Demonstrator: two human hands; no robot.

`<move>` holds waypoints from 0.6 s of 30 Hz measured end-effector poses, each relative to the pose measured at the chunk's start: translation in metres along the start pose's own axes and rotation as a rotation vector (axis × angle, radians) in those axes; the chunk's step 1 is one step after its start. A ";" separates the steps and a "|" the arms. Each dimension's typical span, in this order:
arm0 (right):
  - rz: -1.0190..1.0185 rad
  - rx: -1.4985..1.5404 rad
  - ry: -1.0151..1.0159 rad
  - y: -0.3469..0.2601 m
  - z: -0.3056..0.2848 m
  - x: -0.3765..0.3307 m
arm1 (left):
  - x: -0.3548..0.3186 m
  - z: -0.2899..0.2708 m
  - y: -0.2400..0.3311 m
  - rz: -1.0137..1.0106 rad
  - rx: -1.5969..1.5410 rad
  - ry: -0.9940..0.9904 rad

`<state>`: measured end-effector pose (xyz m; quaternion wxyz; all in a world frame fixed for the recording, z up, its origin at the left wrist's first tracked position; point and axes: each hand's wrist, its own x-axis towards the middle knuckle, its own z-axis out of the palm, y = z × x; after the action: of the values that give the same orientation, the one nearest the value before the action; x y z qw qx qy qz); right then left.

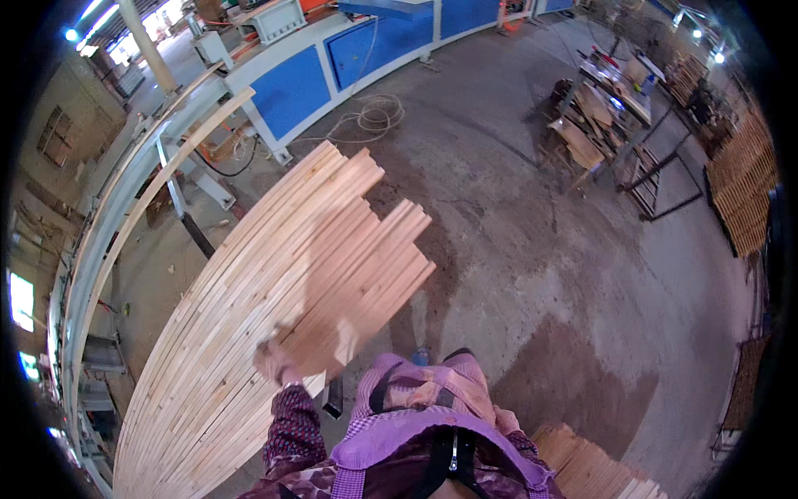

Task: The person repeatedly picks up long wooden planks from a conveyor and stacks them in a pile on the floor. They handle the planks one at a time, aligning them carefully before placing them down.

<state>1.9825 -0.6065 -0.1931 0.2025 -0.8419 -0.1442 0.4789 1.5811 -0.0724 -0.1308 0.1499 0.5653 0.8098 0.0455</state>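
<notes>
Dozens of boards (224, 333) are lying side by side at the left, probably for easy reach; left hand (274, 363) is touching them, right hand (505, 421) is hanging beside the apron (386, 426) (can't tell whether either's fingers are grasping or released).

Site: woodworking workshop, factory-like in scale. Evidence: long pale planks (241, 308) stacked in quantity; a second board stack (586, 466) at lower right. Long machine housing with blue panels (291, 96) along the far side; coiled hose or cable (378, 116) on the bare, stained concrete floor (549, 266). Cluttered workbench (636, 104) with wood pieces (579, 145) beside it. Slatted wooden panel (744, 187) at right; pillar (148, 46) at upper left.
</notes>
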 end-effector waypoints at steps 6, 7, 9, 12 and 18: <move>-0.274 -0.504 0.074 -0.049 -0.125 0.153 | 0.028 0.002 0.297 0.299 -0.322 0.411; -0.255 -0.467 0.105 -0.062 -0.146 0.175 | 0.034 -0.002 0.339 0.273 -0.224 0.366; -0.458 -0.649 0.099 -0.095 -0.197 0.229 | 0.056 -0.003 0.395 0.242 -0.124 0.347; -0.464 -0.625 0.159 -0.122 -0.271 0.306 | 0.090 0.021 0.425 0.143 -0.096 0.234; -0.673 -1.034 0.075 -0.232 -0.381 0.374 | 0.045 -0.003 0.498 -0.047 0.158 0.400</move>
<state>2.4875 -0.3170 -0.1865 -0.0870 -0.7555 -0.6083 0.2270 2.0154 0.1477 -0.0149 -0.0574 0.5362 0.8374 0.0894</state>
